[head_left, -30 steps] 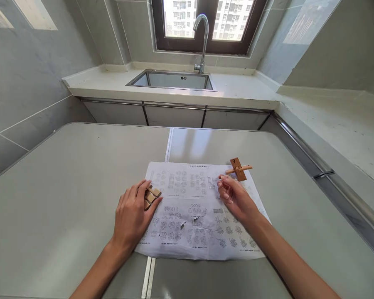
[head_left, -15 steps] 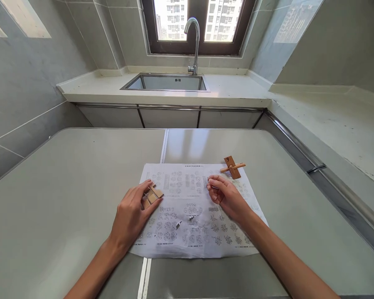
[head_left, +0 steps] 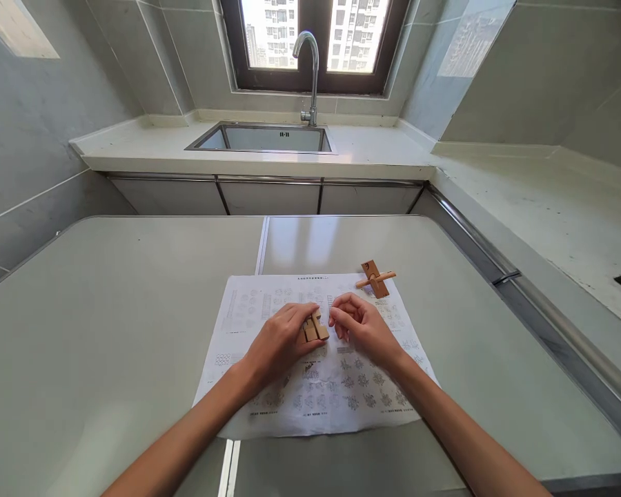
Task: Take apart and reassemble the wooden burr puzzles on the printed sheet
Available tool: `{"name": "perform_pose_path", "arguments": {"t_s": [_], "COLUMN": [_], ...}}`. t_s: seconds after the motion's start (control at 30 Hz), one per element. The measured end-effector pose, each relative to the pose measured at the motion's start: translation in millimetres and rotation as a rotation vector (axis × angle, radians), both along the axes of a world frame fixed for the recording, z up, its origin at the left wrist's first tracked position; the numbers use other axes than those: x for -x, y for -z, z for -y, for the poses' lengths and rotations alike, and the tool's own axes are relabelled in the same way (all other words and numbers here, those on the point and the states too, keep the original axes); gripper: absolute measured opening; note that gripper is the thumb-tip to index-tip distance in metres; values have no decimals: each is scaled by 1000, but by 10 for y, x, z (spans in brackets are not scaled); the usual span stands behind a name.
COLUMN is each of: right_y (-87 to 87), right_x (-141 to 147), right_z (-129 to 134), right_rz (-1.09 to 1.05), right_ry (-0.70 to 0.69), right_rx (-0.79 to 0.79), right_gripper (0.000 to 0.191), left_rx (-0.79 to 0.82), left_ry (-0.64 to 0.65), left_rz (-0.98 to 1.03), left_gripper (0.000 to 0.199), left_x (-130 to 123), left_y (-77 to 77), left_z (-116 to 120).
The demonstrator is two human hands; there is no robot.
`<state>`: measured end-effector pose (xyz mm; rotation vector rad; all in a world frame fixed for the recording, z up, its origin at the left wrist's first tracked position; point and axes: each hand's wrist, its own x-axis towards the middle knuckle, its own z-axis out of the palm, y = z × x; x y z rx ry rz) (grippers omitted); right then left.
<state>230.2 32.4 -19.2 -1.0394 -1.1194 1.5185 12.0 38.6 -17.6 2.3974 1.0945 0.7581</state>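
My left hand [head_left: 284, 336] is wrapped round a flat cluster of light wooden puzzle blocks [head_left: 315, 327], set side by side with notched edges; its palm and fingers hide part of them. The blocks are at the middle of a printed white sheet [head_left: 331, 404] covered with small diagrams. Just right of the blocks is my right hand [head_left: 362, 327], a small gap away, fingers curled with thumb close to forefinger. Whatever it holds, if anything, is hidden. Beyond it, a brown wooden plate with a peg through it [head_left: 375, 279] rests at the sheet's far right corner.
The sheet lies on a pale table [head_left: 108, 331] with a seam down its middle. A small dark bit [head_left: 309, 366] lies on the paper. Behind stand a counter with a sink [head_left: 269, 138] and a tap [head_left: 314, 76]; a metal rail [head_left: 470, 235] runs along the right.
My left hand has carried the blocks rightward, from the sheet's left side to beside my right hand. My right hand stays near the same spot, fingers still curled. The view has shifted slightly.
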Motion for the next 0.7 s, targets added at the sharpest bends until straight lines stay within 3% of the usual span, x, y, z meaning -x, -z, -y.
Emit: {"name": "perform_pose_path", "arguments": {"t_s": [0.13,0.33,0.47,0.6,0.7], "right_y": [13,105,157,153,105], "right_x": [23,-29,-91,-122,-146], "right_z": [30,40,38,37,37], "right_rz": [218,580,796,903,845], "right_ry": [-16,-57,-134,-195,-228], "right_rx": [-158,-394,-531,-593,-526], "right_gripper": [25,12,27,23,18], "left_rx": [42,-8,-25,148,318], "left_ry": [32,-40,-114,-117,-117], "left_rz": [-11,-38,-61,67,236], "left_gripper": [61,89,73,69,70], "left_x": [8,150,306,403,406], "left_y": [12,33,10,-34,-82], "left_z": [-13,-21,-22,-2,20]}}
